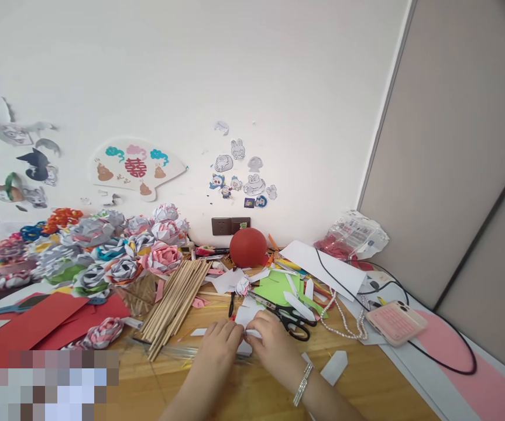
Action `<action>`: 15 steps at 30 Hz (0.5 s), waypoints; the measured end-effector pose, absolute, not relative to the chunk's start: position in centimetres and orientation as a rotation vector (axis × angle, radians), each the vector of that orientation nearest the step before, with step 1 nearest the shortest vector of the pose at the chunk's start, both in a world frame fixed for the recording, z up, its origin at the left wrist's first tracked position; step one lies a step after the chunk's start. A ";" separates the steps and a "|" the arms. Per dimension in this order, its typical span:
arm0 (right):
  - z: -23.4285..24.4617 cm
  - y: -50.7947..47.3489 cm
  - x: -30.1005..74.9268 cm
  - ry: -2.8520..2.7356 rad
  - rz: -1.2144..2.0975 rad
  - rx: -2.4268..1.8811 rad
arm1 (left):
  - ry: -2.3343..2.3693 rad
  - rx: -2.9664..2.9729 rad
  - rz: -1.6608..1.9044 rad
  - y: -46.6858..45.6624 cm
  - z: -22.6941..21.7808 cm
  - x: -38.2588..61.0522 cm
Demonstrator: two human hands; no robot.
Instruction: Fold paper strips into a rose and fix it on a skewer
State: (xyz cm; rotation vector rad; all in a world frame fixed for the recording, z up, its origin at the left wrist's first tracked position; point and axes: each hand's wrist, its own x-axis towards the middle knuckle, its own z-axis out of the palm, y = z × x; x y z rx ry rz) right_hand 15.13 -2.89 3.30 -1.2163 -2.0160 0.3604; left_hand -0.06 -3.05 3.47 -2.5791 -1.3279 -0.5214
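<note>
Both hands meet over the wooden table, pinching a small strip of white paper (252,332) between their fingertips. My left hand (221,342) is closed on the strip's left part, its fingers curled. From the other side my right hand (272,339) grips it with thumb and fingers; a sparkling bracelet (303,383) circles that wrist. Black-handled scissors (294,321) lie just behind my right hand. Left of my left hand rests a bundle of thin wooden sticks (175,301). A cut white paper piece (335,367) lies right of my right forearm.
Folded paper flowers (94,251) pile up at the left, behind red paper sheets (37,327). Further back sit a red balloon (248,248) and green paper (274,286). A pink phone (396,323), a black cable (454,356) and a bead string (344,327) occupy the right.
</note>
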 end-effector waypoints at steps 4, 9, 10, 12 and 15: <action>2.7 -2.5 15.2 -2.063 0.271 -1.212 | -1.396 -2.640 -0.540 -3.3 3.3 0.2; 3.9 -3.1 15.5 -2.045 0.244 -1.220 | -1.442 -2.622 -0.724 -2.7 3.2 -0.2; 4.4 -3.7 15.5 -2.018 0.231 -1.215 | -1.477 -2.606 -0.749 -2.6 3.3 -0.3; 5.3 -5.4 15.7 -1.986 0.299 -1.133 | -1.558 -2.599 -0.759 -2.5 3.7 -0.5; 5.7 -8.1 16.6 -2.114 0.456 -0.949 | -1.685 -2.628 -0.699 -2.5 4.6 -0.8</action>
